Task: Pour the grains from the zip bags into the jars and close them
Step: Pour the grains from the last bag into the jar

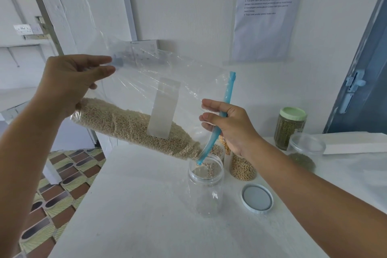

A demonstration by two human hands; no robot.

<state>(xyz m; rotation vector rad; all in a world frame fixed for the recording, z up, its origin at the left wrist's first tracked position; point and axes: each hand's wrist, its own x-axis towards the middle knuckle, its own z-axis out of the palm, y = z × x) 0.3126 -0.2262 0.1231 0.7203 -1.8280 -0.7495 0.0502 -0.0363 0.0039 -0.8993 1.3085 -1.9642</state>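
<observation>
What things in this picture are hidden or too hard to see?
All in the head view:
- Paper on the wall: its writing is too small and blurred to read.
- Jar of beans: its top is hidden behind the right hand.
- Another jar: mostly hidden by the zip bag and the open jar.
- Left hand: its palm side faces away.

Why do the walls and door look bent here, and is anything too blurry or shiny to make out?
Head view: the wide-angle lens bows the blue door and wall edges; soft, even light, faint shadows. The notice is too blurred to read. The clear bag shows glare streaks, and the clear jar below it is hard to trace against the white table.
</observation>
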